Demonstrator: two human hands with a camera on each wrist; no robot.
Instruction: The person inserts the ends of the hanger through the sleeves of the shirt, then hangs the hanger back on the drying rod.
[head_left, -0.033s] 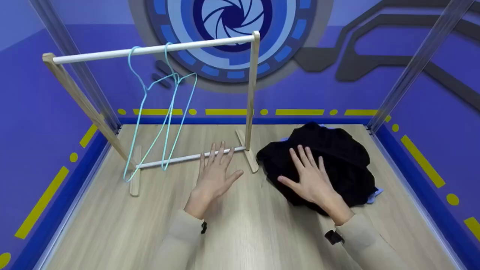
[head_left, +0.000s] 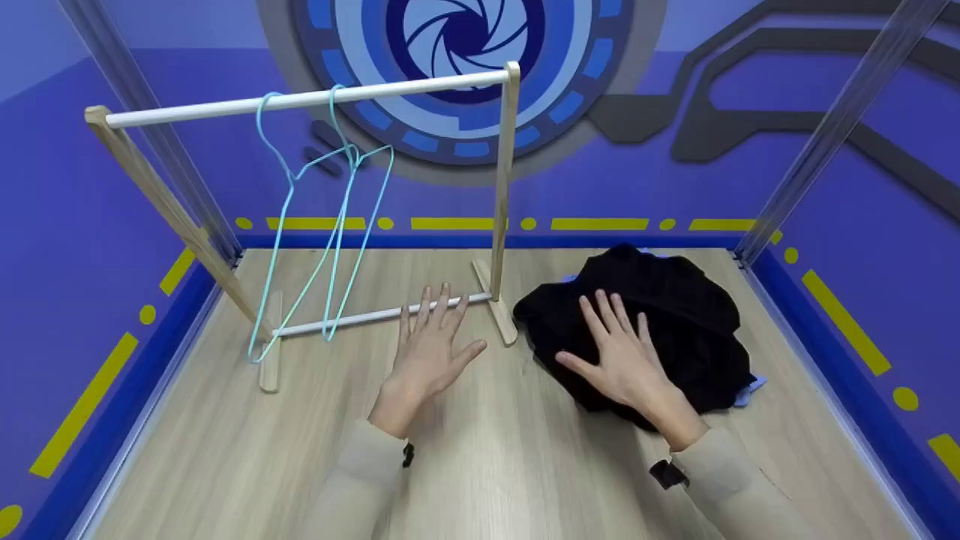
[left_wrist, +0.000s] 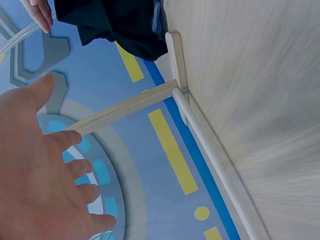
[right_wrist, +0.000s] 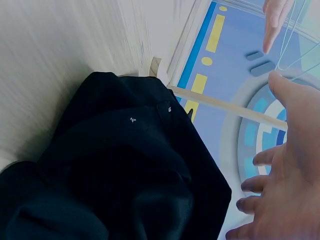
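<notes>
My left hand [head_left: 429,354] is spread with its fingers straight, above the table in front of the lower rod [head_left: 360,319] of a small wood-and-white clothes rack [head_left: 420,87]. Spread the same way, my right hand [head_left: 624,361] hovers over a crumpled black garment [head_left: 690,315]. The right wrist view shows a gap between that palm and the black cloth [right_wrist: 115,150]. Neither hand holds anything. Two light-blue hangers hang from the upper rail, one hanger [head_left: 259,124] left of the other hanger [head_left: 331,112]. Bits of light-blue cloth [head_left: 746,391] peek from under the garment.
The light wooden table [head_left: 480,465] is bounded by blue-purple printed walls at the back and both sides. Clear corner posts [head_left: 825,142] stand at the back left and back right. One rack foot [head_left: 495,304] lies just left of the garment.
</notes>
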